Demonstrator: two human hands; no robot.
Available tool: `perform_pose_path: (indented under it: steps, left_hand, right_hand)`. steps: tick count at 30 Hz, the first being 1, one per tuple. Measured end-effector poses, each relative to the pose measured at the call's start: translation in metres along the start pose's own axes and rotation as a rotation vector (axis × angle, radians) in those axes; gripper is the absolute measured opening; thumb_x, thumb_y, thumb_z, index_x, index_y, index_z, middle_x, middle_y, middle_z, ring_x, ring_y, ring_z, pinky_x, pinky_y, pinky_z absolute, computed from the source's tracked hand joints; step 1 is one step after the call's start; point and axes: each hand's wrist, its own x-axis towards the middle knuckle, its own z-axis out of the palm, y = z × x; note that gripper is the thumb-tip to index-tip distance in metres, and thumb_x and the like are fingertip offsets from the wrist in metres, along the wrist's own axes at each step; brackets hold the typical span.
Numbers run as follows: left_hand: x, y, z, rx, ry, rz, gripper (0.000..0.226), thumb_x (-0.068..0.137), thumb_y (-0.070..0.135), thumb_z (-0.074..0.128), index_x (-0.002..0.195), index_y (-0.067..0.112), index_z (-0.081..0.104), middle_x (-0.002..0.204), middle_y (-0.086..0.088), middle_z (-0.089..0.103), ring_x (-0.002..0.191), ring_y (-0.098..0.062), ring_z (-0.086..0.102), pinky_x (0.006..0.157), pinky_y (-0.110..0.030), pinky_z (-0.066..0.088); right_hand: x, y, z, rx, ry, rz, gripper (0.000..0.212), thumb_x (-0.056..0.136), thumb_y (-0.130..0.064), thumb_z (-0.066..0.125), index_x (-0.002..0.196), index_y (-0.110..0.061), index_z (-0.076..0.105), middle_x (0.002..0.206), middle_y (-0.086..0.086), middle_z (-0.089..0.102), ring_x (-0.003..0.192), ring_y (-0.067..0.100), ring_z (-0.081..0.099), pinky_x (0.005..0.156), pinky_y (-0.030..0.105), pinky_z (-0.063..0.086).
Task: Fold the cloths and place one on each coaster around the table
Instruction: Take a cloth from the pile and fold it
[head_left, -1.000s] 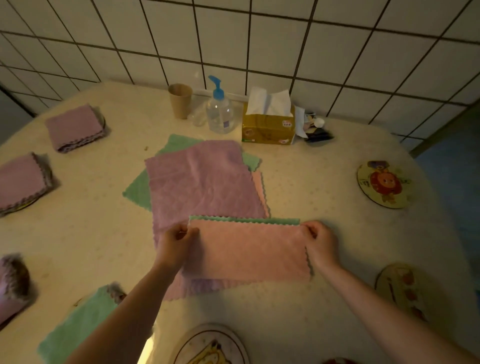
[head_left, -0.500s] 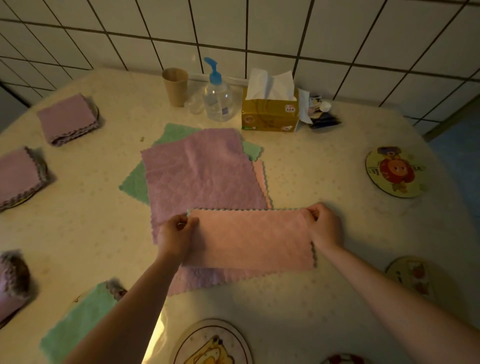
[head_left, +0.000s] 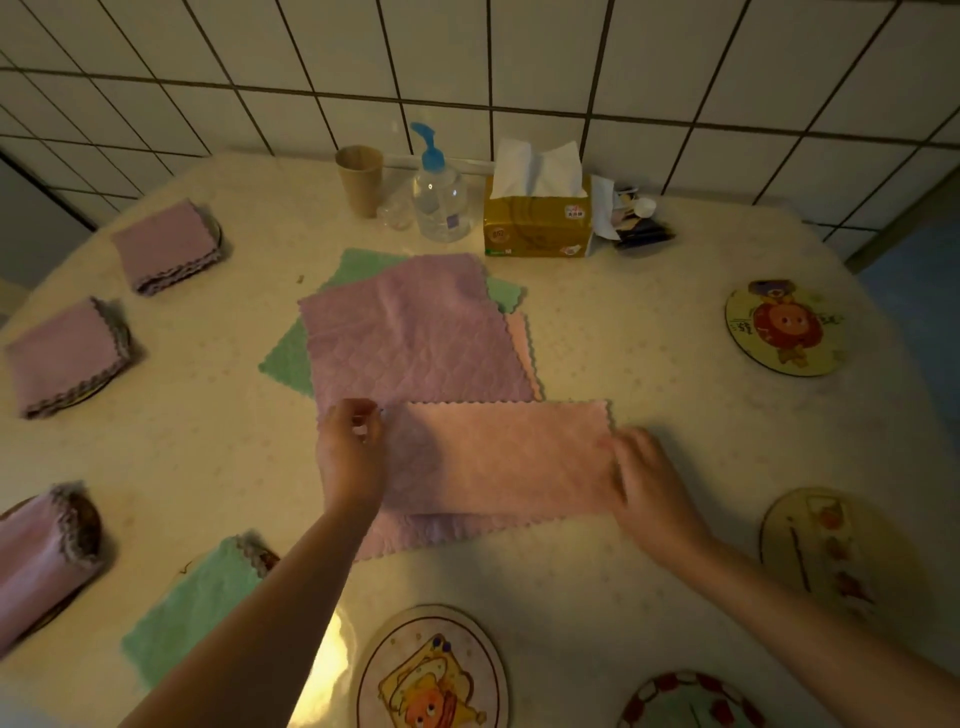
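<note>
Pink cloth (head_left: 498, 457), folded in half to a long strip, lies flat at table centre, near side, on top of a purple cloth (head_left: 415, 338) spread open under it. Left hand (head_left: 350, 452) at the strip's left end, fingers curled, thumb & fingertips pinching the far-left corner. Right hand (head_left: 649, 478) at the strip's right end, fingers bent over the edge; whether it pinches or just presses, cannot tell. Under the purple cloth a green cloth (head_left: 291, 358) sticks out left & far, plus a sliver of another pink cloth (head_left: 522, 345) on the right. Left side of table (head_left: 623, 332): two folded purple cloths, far one (head_left: 163, 247) & mid one (head_left: 62, 353), each on a coaster mostly hidden beneath; nearer, a folded pink cloth (head_left: 36, 561) at the left edge & a folded green cloth (head_left: 192, 608) partly behind the left forearm. Bare coasters: lion coaster (head_left: 784, 327) far right, pale coaster (head_left: 836, 551) near right just beyond the right forearm, yellow cartoon coaster (head_left: 431, 670) at near edge, red-rimmed coaster (head_left: 691, 701) cut off at the bottom. Far side by the tiled wall (head_left: 519, 67): brown cup (head_left: 359, 179), clear pump bottle (head_left: 440, 197) w/ blue top, yellow tissue box (head_left: 537, 215), small dark clutter (head_left: 636, 223) right of it, too blurred to tell. Nothing lies on the strip between the hands.
</note>
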Motion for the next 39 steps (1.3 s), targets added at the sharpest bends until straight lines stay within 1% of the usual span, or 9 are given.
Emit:
perform_pose_path:
  steps: [4,7,11,15,21,27,30,33,39]
  left_hand:
    - [-0.075,0.011,0.005,0.217,-0.328,0.710,0.027,0.089,0.021,0.052,0.115,0.023,0.062,0.126,0.005,0.055,0.113,-0.009,0.050,0.095,-0.025,0.045]
    - [-0.111,-0.002,0.021,0.465,-0.637,1.022,0.059,0.090,0.027,0.050,0.147,0.024,0.035,0.157,0.002,0.024,0.146,-0.017,0.012,0.120,-0.036,0.014]
    - [-0.115,-0.025,0.027,0.670,-0.713,0.797,0.067,0.096,0.042,0.030,0.152,0.028,-0.005,0.157,0.010,-0.017,0.144,-0.016,-0.021,0.119,-0.041,-0.008]
    - [-0.102,-0.046,0.009,0.691,-0.681,0.739,0.063,0.099,0.043,0.029,0.151,0.036,-0.007,0.156,0.015,-0.020,0.143,-0.012,-0.023,0.114,-0.035,-0.018]
    - [-0.095,-0.072,-0.019,0.704,-0.606,0.600,0.055,0.100,0.050,0.015,0.149,0.042,-0.008,0.156,0.017,-0.020,0.142,-0.010,-0.025,0.113,-0.027,-0.020]
    - [-0.099,-0.069,-0.015,0.697,-0.530,0.517,0.063,0.093,0.055,0.004,0.152,0.034,0.010,0.159,0.008,-0.004,0.147,-0.018,-0.010,0.119,-0.033,-0.007]
    - [-0.110,-0.053,-0.003,0.680,-0.432,0.534,0.060,0.097,0.048,0.018,0.150,0.021,0.027,0.158,-0.002,0.018,0.147,-0.025,0.004,0.120,-0.042,0.006]
    - [-0.127,-0.029,0.019,0.599,-0.447,0.676,0.059,0.098,0.042,0.031,0.152,0.020,0.020,0.158,-0.001,0.020,0.147,-0.022,0.010,0.119,-0.045,0.016]
    - [-0.148,0.007,0.057,0.452,-0.468,0.760,0.061,0.089,0.033,0.056,0.145,0.018,0.037,0.151,-0.003,0.038,0.140,-0.026,0.032,0.113,-0.045,0.030]
  right_hand:
    - [-0.041,-0.003,0.011,-0.298,-0.194,-0.415,0.076,0.053,0.007,0.071,0.126,-0.012,0.056,0.126,0.003,0.056,0.116,0.020,0.046,0.090,0.029,0.049]
    - [-0.041,-0.006,0.008,-0.378,-0.203,-0.442,0.085,0.041,0.004,0.063,0.124,-0.014,0.059,0.123,0.002,0.061,0.114,0.018,0.046,0.083,0.024,0.051]
    - [-0.037,-0.001,0.006,-0.430,-0.285,-0.420,0.097,0.035,0.004,0.078,0.127,-0.016,0.055,0.128,-0.001,0.053,0.115,0.016,0.044,0.083,0.022,0.049]
    - [-0.030,-0.004,0.001,-0.442,-0.325,-0.452,0.093,0.033,0.005,0.081,0.121,-0.015,0.060,0.120,0.002,0.061,0.105,0.021,0.062,0.078,0.026,0.053]
    - [-0.020,-0.012,0.002,-0.424,-0.284,-0.454,0.073,0.040,0.007,0.076,0.110,-0.012,0.064,0.109,0.005,0.065,0.093,0.024,0.066,0.065,0.031,0.058]
    - [-0.015,-0.008,0.002,-0.466,-0.223,-0.427,0.072,0.038,0.005,0.083,0.106,-0.008,0.066,0.101,0.005,0.066,0.085,0.022,0.066,0.061,0.027,0.055]
    - [-0.013,-0.008,-0.007,-0.448,-0.236,-0.453,0.067,0.045,0.009,0.078,0.108,-0.008,0.063,0.101,0.005,0.063,0.087,0.024,0.063,0.063,0.031,0.055]
    - [-0.014,-0.016,-0.023,-0.438,-0.231,-0.483,0.051,0.057,0.007,0.070,0.104,-0.011,0.060,0.097,0.004,0.058,0.084,0.023,0.057,0.063,0.031,0.052]
    - [-0.061,-0.036,-0.038,-0.397,-0.162,-0.666,0.028,0.089,-0.006,0.040,0.116,-0.010,0.047,0.102,0.008,0.063,0.092,0.025,0.061,0.078,0.037,0.054]
